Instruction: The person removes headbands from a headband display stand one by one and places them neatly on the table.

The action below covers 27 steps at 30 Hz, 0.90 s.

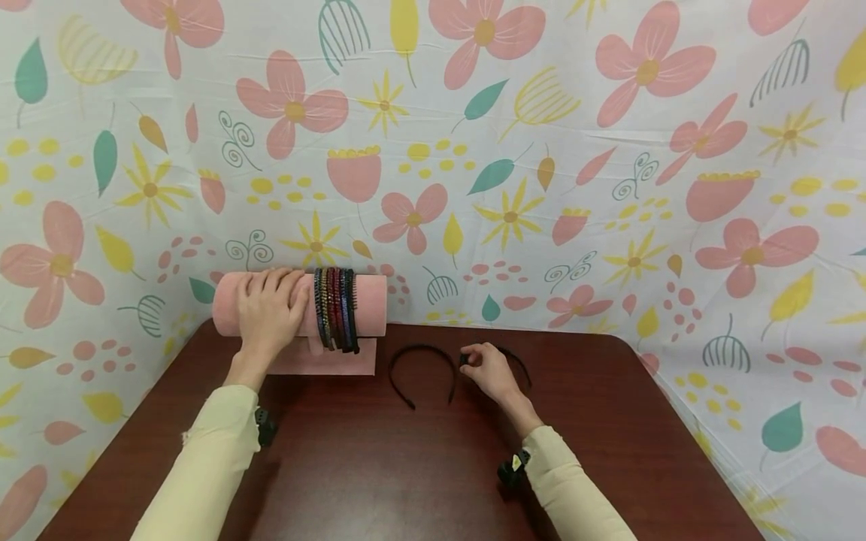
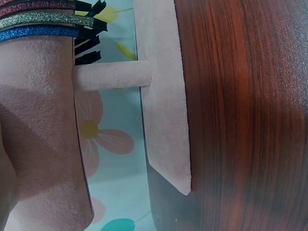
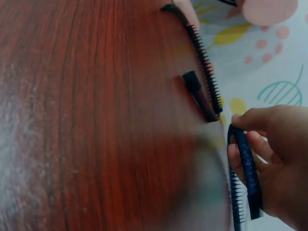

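Observation:
A pink plush headband stand (image 1: 372,300) is at the back left of the table, with several glittery headbands (image 1: 334,308) looped around the right part of its roll. My left hand (image 1: 271,304) grips the roll left of them, fingers bent over its top. In the left wrist view only a sliver of that hand shows beside the roll (image 2: 38,120). My right hand (image 1: 490,370) pinches a dark blue toothed headband (image 3: 248,168), its glitter band clear in the right wrist view. Just left of it, another dark headband (image 1: 422,347) lies on the table.
The dark red-brown table (image 1: 406,466) reaches back to a flower-printed cloth (image 1: 514,150). Beneath the roll, a post (image 2: 110,75) joins the stand's flat pink base (image 2: 166,110). A small black device (image 1: 514,469) sits at the right wrist.

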{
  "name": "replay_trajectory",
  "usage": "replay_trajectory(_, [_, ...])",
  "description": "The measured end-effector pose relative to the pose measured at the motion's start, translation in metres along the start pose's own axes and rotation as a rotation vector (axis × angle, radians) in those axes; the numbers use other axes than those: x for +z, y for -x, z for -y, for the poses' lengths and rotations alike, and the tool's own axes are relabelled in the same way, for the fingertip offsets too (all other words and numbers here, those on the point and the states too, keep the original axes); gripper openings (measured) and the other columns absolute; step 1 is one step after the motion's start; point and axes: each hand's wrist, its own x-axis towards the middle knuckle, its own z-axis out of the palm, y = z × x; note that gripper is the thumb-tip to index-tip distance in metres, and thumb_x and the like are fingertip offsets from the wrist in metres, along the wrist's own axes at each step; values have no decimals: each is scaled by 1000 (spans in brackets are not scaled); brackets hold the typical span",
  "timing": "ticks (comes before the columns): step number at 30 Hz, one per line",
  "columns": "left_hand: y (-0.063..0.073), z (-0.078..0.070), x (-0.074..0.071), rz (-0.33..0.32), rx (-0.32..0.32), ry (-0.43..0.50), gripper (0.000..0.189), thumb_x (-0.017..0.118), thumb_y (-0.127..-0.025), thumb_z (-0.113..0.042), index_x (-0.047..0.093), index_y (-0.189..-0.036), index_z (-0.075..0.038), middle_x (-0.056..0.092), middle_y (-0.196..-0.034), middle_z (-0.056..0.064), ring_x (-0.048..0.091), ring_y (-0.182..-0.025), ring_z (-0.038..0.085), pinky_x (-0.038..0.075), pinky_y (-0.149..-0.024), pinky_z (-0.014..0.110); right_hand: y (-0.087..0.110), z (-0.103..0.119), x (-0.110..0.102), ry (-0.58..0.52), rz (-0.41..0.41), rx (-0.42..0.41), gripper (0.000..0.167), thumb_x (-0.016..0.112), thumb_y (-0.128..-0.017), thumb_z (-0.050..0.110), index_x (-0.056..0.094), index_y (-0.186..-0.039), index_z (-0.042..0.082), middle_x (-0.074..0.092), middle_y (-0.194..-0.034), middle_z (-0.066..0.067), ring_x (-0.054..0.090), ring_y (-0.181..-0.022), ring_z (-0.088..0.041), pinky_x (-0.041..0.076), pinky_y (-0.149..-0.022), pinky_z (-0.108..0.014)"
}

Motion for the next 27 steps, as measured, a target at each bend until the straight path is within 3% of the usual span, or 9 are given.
replay_trajectory(3, [1, 0, 0, -6, 3, 3, 41, 52, -97, -42, 72, -116, -12, 69, -116, 13, 59, -112, 37, 34, -106, 57, -2, -4, 4, -2, -1, 39, 31, 71, -89, 9, 69, -119, 5, 59, -98, -10, 55, -77, -18, 47, -64, -32])
replay_trajectory(11, [0, -2, 2, 3, -6, 13, 44, 48, -98, -45, 73, -115, -13, 69, -116, 11, 59, -112, 36, 34, -107, 56, -5, -9, 12, -19, -1, 98, 26, 72, -90, 11, 70, -115, 7, 63, -104, -9, 59, -88, -20, 50, -72, -35])
replay_trajectory(21, [-1, -2, 1, -19, -18, 26, 40, 54, -95, -43, 74, -112, -13, 70, -114, 10, 60, -110, 35, 35, -106, 55, -4, -7, 11, -25, -16, 75, 21, 68, -93, 13, 70, -114, 9, 62, -107, -9, 60, -91, -22, 51, -73, -35])
replay_trajectory(27, [-1, -1, 0, -30, -13, 18, 40, 54, -95, -43, 74, -111, -13, 70, -113, 11, 61, -109, 36, 36, -105, 55, -1, 5, 3, -32, -38, 7, 20, 66, -94, 15, 70, -113, 9, 62, -104, -7, 58, -86, -20, 49, -72, -35])
